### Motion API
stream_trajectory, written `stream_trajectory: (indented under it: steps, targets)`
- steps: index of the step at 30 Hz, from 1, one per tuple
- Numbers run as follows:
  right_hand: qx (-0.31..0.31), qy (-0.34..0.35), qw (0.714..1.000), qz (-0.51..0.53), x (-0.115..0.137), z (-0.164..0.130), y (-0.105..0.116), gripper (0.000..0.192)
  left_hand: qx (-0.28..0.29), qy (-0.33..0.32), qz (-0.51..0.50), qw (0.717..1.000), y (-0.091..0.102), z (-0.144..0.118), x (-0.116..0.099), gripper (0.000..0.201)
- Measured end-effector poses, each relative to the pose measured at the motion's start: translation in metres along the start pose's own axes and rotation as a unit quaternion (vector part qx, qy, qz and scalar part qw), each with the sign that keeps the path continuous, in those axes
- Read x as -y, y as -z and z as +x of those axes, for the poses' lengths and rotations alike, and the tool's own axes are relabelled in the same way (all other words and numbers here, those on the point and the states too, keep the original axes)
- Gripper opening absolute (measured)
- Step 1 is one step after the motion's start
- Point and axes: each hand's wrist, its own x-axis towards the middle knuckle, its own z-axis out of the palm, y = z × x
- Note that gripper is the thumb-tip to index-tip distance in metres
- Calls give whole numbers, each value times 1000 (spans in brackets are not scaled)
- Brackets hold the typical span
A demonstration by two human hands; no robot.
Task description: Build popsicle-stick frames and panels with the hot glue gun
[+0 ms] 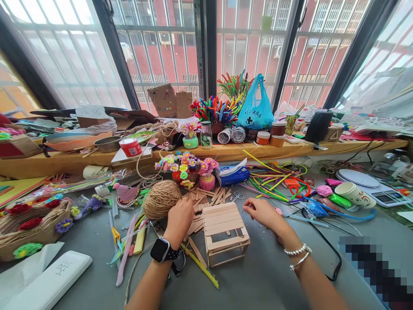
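A small box-like frame of craft sticks stands on the grey table between my hands, its slatted top part covered and a gap at the near side. My left hand, wearing a smartwatch, reaches down over loose craft sticks beside a ball of jute twine. Its fingers are curled and closed; what their tips hold is hidden. Just right of the frame hovers my right hand, with bracelets at the wrist. Its fingers are loosely bent and apart, holding nothing. Scissors lie behind the frame.
Pipe-cleaner flowers and a blue tissue pack stand behind the sticks. Coloured pipe cleaners spread to the right, near a paper cup and a scale. A white power bank and a twine basket lie left.
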Motion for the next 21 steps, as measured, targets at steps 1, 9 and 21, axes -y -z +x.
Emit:
stream_trajectory:
  steps: [1,9,21]
  targets:
    - [-3,-1,1000,0,0,0,1,19,0,1,1,1000,5,-1,1,22]
    - [-37,20,999,28,16,-12,21,21,-2,24,-51,998,83,-34,25,23]
    - [59,141,979,132,54,-47,43,26,66,-155,-254,952,92,-47,13,17]
